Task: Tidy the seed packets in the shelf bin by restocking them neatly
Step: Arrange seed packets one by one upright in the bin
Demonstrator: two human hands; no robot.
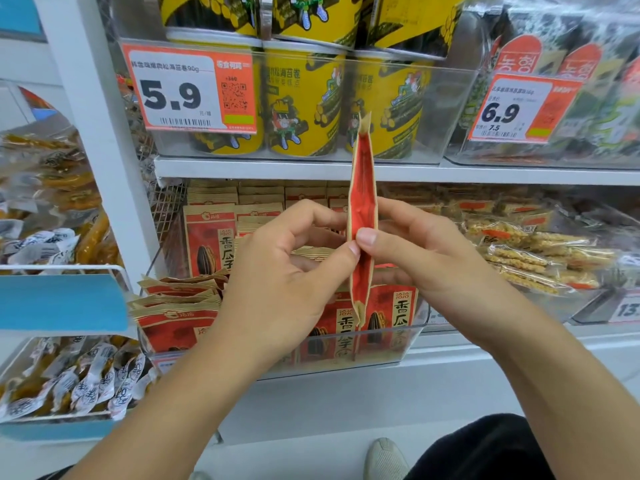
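A red and tan seed packet (362, 188) stands upright and edge-on to me in front of the shelf. My left hand (277, 271) and my right hand (426, 251) pinch it from either side, thumbs meeting at its near edge. Below it is the clear shelf bin (381, 344). Several more seed packets (207, 237) stand upright at the bin's back and front. Others lie flat in a loose stack (176, 303) at its left end.
Yellow snack tubs (304, 98) sit on the shelf above, behind a 5.9 price tag (188, 91). Bagged crunchy bars (533, 254) fill the bin to the right. Wrapped snacks (69, 379) fill the bins on the left. A shoe (384, 459) shows on the floor.
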